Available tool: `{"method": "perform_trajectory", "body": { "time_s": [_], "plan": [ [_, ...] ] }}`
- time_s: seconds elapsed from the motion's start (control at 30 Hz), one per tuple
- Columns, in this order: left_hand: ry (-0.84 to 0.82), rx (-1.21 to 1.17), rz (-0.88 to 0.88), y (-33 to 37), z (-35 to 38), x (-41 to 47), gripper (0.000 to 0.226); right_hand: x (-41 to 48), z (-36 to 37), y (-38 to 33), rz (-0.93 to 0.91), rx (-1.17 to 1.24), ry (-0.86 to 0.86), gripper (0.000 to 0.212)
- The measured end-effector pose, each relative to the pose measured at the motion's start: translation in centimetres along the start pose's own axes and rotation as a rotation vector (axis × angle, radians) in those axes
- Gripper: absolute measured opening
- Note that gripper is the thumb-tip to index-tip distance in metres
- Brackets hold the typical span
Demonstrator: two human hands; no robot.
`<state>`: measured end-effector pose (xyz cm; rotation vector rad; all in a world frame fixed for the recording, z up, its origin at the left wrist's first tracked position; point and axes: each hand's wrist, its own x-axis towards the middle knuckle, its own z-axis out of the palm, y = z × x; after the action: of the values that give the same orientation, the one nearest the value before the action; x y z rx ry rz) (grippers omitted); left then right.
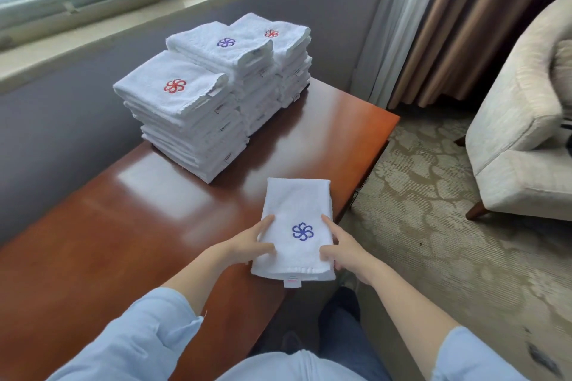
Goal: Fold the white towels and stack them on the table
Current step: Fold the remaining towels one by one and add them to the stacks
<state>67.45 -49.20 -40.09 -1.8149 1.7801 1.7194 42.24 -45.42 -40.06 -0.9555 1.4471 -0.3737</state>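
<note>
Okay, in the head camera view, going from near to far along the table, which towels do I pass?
Folded towel with a blue emblem → nearest stack, red emblem on top → middle stack, purple emblem on top → farthest stack, red emblem on top.

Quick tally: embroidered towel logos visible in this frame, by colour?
Red logos: 2, one on top of the near stack and one on top of the far stack
Blue logos: 2, one on top of the middle stack and one on the folded towel at the table's near edge
Total: 4
</note>
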Motion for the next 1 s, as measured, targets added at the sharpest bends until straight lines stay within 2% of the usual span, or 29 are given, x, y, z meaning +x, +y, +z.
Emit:
{"method": "perform_trajectory", "body": {
  "time_s": [0.1,0.37,0.53,0.83,1.0],
  "plan": [
    [0.068,-0.123,0.028,0.5,0.5,-0.2,0.067,-0.5,-0.3,-0.5,0.032,0.016,-0.053,0.099],
    [0.164,-0.292,0.106,3.4,-0.2,-2.3,0.056,-2.0,-1.3,-3.4,-0.042,-0.014,-0.042,0.096],
    [0.235,-0.336,0.240,6.4,-2.7,-4.3,0.074,-2.9,-2.7,-7.4,-0.175,-0.019,-0.020,0.097],
    [0.477,-0.455,0.538,11.1,-9.6,-8.9,0.083,-2.4,-4.2,-18.7,-0.499,-0.076,-0.007,0.092],
    [0.630,-0.517,0.588,11.5,-14.8,-10.8,0.074,0.3,-3.4,-26.8,-0.620,-0.168,-0.110,0.089]
  ]
}}
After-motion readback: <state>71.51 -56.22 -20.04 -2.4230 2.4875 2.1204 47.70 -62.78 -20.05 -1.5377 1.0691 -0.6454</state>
